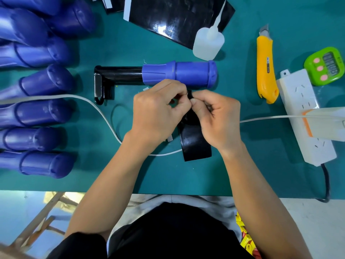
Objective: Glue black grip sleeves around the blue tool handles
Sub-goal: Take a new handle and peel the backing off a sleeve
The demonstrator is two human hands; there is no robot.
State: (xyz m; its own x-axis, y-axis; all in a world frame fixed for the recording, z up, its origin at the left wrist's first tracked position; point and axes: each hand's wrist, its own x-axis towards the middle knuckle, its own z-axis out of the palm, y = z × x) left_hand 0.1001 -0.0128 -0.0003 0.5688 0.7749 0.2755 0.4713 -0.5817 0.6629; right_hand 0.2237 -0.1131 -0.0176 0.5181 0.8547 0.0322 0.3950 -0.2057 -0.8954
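Note:
A blue tool handle (186,73) with a black shaft (119,74) lies across the middle of the green table. Just in front of it, my left hand (156,111) and my right hand (218,116) meet fingertip to fingertip, both pinching the top end of a black grip sleeve strip (195,144). The strip hangs down toward me between my wrists. Its upper end is hidden by my fingers.
Several blue handles (37,113) are stacked at the left. A glue bottle (208,43) and black sheets (173,15) lie behind. A yellow utility knife (266,68), green timer (324,66), white power strip (306,116) and white cable (104,116) are nearby.

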